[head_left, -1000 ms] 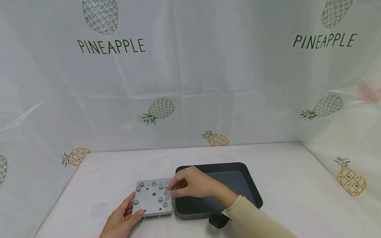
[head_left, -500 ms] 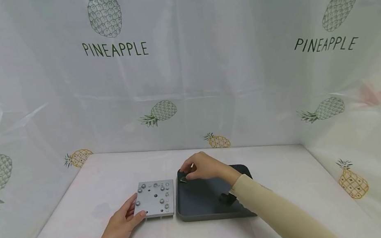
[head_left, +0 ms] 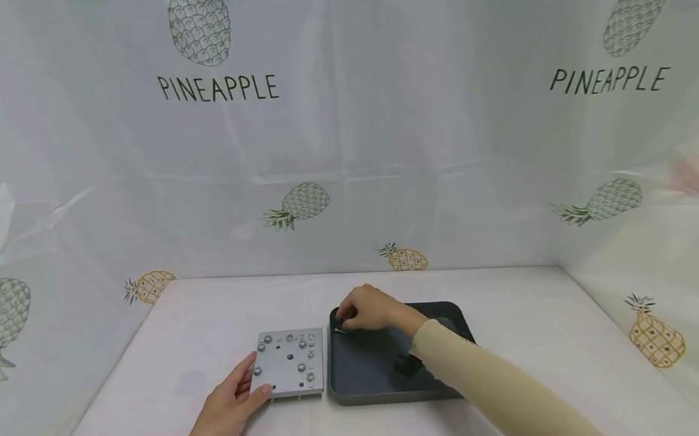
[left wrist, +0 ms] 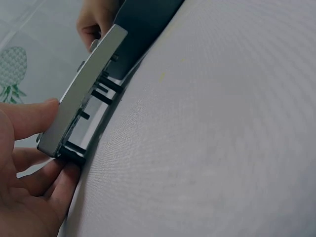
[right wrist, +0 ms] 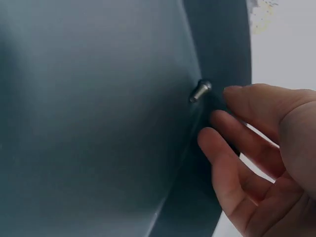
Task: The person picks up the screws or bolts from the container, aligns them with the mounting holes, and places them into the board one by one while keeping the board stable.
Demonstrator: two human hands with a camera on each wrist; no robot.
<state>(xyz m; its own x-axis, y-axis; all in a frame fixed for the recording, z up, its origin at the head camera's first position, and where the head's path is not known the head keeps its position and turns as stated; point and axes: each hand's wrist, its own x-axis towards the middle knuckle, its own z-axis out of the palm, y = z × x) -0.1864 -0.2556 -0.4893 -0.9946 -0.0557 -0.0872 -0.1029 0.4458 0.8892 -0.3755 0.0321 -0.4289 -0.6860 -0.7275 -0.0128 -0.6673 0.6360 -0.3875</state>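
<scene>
- Head view: your right hand [head_left: 369, 309] has left the metal plate [head_left: 290, 362] for the tray's [head_left: 375, 378] far-left corner.
- Left wrist: your left hand [left wrist: 29, 163] pinches the plate's near-left corner.
- Right wrist: fingers [right wrist: 237, 148] relaxed, spread; the screw [right wrist: 200, 91] lies released in the tray.

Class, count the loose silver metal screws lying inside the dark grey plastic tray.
1. The silver metal screw lies against the inner wall of the dark grey plastic tray, just beyond the right hand. Others may be hidden under that hand and sleeve.

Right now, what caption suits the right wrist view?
Right hand open beside a small screw lying in a dark tray.
</scene>
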